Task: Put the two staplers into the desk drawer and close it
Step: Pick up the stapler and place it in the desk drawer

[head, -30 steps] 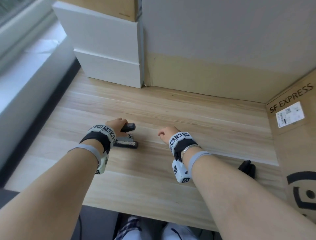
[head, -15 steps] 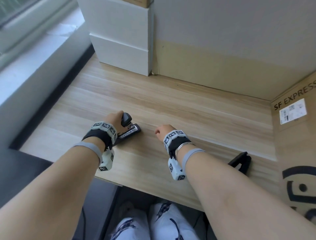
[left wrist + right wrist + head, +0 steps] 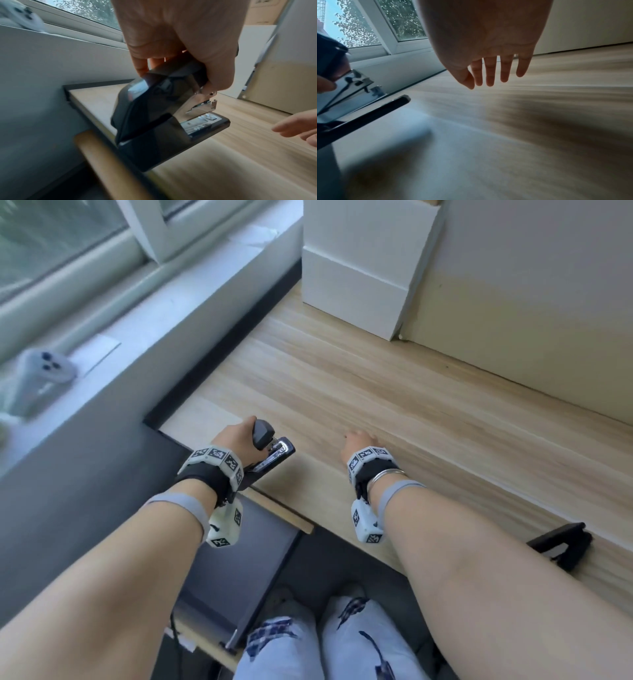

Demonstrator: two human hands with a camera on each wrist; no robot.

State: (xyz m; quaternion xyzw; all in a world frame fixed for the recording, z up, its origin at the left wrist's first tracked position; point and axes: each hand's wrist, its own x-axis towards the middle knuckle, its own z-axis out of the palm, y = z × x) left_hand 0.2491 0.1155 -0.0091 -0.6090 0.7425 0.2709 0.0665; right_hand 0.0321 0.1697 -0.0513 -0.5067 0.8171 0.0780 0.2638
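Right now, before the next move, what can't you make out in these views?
- Open desk drawer: head view, the left arm covers most of its inside; contents unknown.
- Second black stapler on the desk: head view only, right arm cuts off one end.
- Black-and-chrome stapler gripped by the left hand: motion blur; fingers cover its top.
- White object on the sill: blurred, unidentifiable.

Daylight from a window (image 3: 65, 237) falls on a pale wooden desk (image 3: 394, 392) against a grey wall (image 3: 534, 268).

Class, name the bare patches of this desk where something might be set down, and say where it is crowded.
Bare wood lies between the right hand and the white boxes. Crowded: the near left corner, where the left hand holds a stapler; a second stapler sits near right.
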